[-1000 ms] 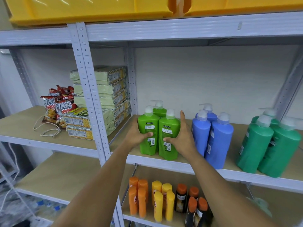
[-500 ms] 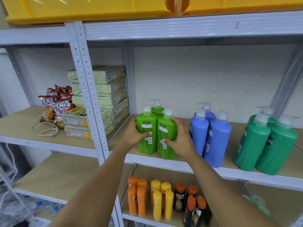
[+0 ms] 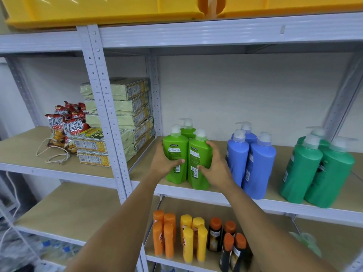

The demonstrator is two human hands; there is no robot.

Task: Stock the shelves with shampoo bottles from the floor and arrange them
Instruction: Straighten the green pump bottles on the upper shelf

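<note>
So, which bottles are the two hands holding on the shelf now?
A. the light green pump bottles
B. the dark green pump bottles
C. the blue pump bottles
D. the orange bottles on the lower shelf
A: the left hand grips one light green pump bottle and the right hand grips the one beside it; the blue pump bottles stand untouched.

Two light-green plastic pump bottles (image 3: 186, 160) (standing touching, a third behind them) are gripped on the wooden shelf board (image 3: 275, 190), one by the left hand (image 3: 164, 163), one by the right hand (image 3: 215, 167).
</note>
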